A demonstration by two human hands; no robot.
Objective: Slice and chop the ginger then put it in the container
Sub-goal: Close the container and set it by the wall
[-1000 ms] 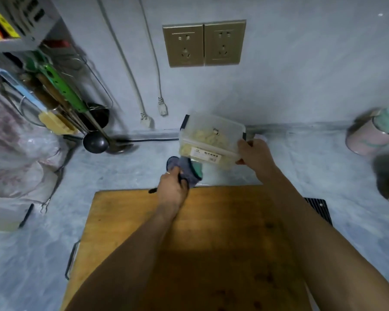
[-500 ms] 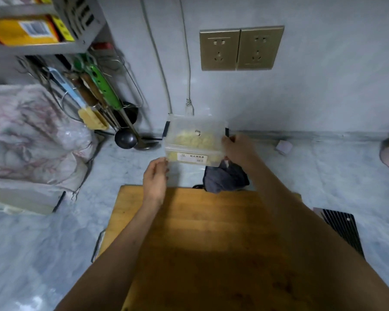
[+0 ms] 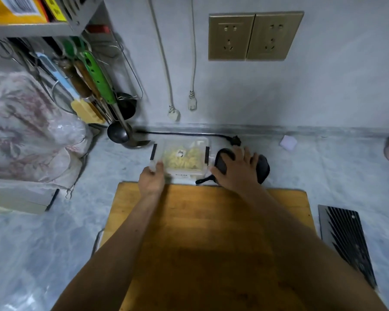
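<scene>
Grey marbled countertop runs to a grey wall carrying two brass-coloured double sockets; two unplugged white cords hang below them. Wooden chopping board lies in the near centre, its visible surface bare of ginger. Cleaver lies flat on the counter just right of the board, well apart from both hands.

Clear plastic container with black side clips sits on the counter just beyond the board's far edge. Chopped ginger, pale yellow, shows inside it. Cannot tell whether a lid is on.

Left hand: fingers curled round the container's near-left corner, gripping it. Right hand: fingers spread and straight, palm down, resting on a dark cloth beside the container's right side. Cloth not pinched, as far as visible.

Background: rack of hanging utensils with a ladle far left, a patterned bag beneath the shelf.

Judgement: slicing and chopping look complete, ginger already transferred; step in hand is setting the container down at the back of the counter. Task appears essentially finished. Next move, likely: release the left grip without tipping the box, and gather the cloth if the board is to be wiped.
</scene>
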